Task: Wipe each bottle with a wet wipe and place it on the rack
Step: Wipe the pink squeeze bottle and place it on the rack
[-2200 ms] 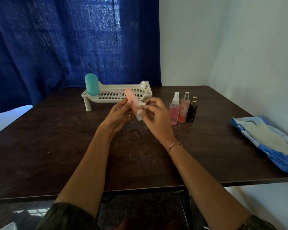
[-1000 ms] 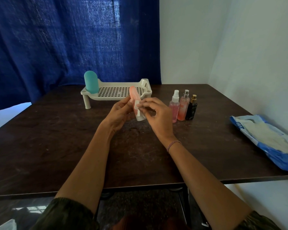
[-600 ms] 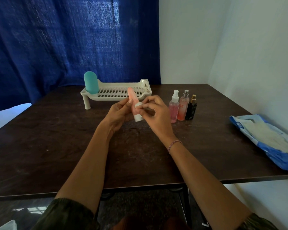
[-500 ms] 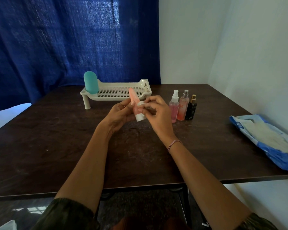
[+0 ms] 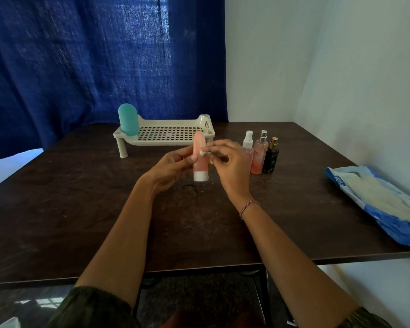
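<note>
My left hand [image 5: 169, 168] holds a pink tube bottle [image 5: 198, 159] upright above the table, white cap down. My right hand [image 5: 227, 162] pinches a small folded white wet wipe [image 5: 205, 152] against the tube's right side. Behind them stands a cream perforated rack [image 5: 173, 134] with a teal bottle [image 5: 128, 119] standing on its left end. Three small spray bottles stand in a row to the right: a pale pink one [image 5: 248, 144], a darker pink one [image 5: 259, 153] and a black one with a gold cap [image 5: 271, 156].
A blue wet-wipe pack [image 5: 374, 202] lies near the right edge of the dark table [image 5: 57, 209], close to the white wall. A blue curtain [image 5: 81, 55] hangs behind the table.
The tube has turned from tilted to nearly upright in my left hand. My right hand's wipe has slid up the tube's side from near the cap.
</note>
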The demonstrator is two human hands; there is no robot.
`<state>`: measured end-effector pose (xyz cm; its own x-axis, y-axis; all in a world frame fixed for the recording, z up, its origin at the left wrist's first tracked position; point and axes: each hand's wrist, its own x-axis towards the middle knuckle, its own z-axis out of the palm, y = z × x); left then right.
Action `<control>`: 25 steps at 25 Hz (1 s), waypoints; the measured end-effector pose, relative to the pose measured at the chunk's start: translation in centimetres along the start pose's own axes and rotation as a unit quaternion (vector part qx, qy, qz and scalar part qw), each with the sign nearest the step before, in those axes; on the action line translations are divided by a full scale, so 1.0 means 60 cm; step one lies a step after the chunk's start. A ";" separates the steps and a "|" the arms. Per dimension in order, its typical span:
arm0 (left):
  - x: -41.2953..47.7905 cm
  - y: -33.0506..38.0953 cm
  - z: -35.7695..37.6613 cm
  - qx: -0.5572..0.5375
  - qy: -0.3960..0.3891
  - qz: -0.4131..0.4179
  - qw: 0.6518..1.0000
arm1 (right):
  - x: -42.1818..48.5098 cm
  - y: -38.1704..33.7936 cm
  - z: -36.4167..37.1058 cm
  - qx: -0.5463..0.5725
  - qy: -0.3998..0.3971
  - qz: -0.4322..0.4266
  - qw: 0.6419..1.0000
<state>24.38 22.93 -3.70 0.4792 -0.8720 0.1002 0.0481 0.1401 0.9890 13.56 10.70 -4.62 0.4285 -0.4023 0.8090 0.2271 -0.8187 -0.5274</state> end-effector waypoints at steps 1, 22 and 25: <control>0.000 0.000 0.001 0.009 -0.009 -0.005 1.000 | 0.001 0.001 -0.001 -0.002 0.022 0.001 1.000; 0.006 -0.009 -0.013 0.075 -0.013 -0.012 0.997 | -0.010 -0.012 0.002 0.003 -0.028 -0.066 0.997; 0.008 -0.010 -0.017 0.076 -0.007 -0.012 0.997 | -0.010 -0.012 0.005 -0.001 -0.042 -0.067 0.997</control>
<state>25.49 22.90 -4.37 0.4666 -0.8811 0.0765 -0.0742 0.0472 0.9961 13.38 11.67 -4.79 0.4658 -0.2529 0.8480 0.2858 -0.8639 -0.4147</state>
